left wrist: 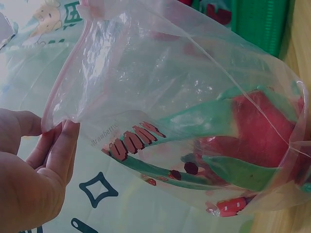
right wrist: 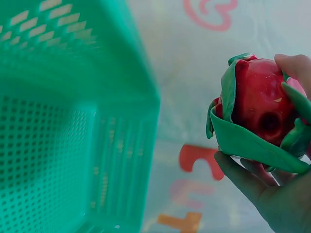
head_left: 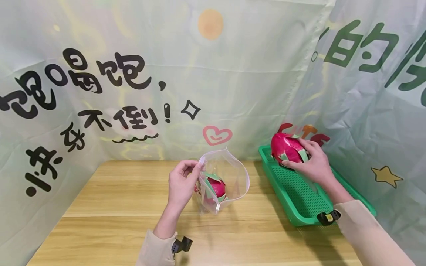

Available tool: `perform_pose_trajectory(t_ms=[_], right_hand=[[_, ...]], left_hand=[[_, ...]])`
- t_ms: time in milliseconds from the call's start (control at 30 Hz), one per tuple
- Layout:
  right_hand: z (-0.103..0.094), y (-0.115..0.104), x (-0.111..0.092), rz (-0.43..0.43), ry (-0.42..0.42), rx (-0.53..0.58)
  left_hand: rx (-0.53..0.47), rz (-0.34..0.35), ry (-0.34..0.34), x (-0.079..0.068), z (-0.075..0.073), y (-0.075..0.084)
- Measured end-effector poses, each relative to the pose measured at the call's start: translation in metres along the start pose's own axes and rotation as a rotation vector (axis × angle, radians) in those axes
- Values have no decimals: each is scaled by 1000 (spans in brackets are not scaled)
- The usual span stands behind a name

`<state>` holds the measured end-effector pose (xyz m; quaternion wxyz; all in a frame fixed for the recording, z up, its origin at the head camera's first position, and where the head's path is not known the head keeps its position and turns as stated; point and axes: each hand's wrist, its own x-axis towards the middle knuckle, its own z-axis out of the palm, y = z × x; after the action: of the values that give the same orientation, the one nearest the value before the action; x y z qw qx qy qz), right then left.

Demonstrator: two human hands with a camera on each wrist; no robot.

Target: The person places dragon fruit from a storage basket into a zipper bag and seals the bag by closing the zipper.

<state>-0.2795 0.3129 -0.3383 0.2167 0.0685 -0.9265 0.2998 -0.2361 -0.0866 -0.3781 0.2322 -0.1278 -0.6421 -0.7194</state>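
Note:
My left hand pinches the rim of a clear zip bag between thumb and fingers. The bag's mouth gapes open, and a red dragon fruit with green scales lies inside it. In the left wrist view, printed red lettering shows on the bag near the pinching fingers. On the right, my right hand grips a second dragon fruit above the far end of a green basket. The right wrist view shows this dragon fruit held from the side, its green scales curling outward.
The green basket has a perforated floor and stands at the right of the wooden table. A printed cloth backdrop rises behind the table and along both sides. Black camera mounts sit on both wrists.

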Motion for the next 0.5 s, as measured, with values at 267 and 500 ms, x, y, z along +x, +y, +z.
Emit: perform_pose_trajectory(t_ms=[267,500], right_hand=[[1,-25,-18,-44,51,63],[1,-46,-34,-72,105,118]], left_hand=[[-10,-17,2,-1,2,-1],[-9,-8,1,-1,2,0]])
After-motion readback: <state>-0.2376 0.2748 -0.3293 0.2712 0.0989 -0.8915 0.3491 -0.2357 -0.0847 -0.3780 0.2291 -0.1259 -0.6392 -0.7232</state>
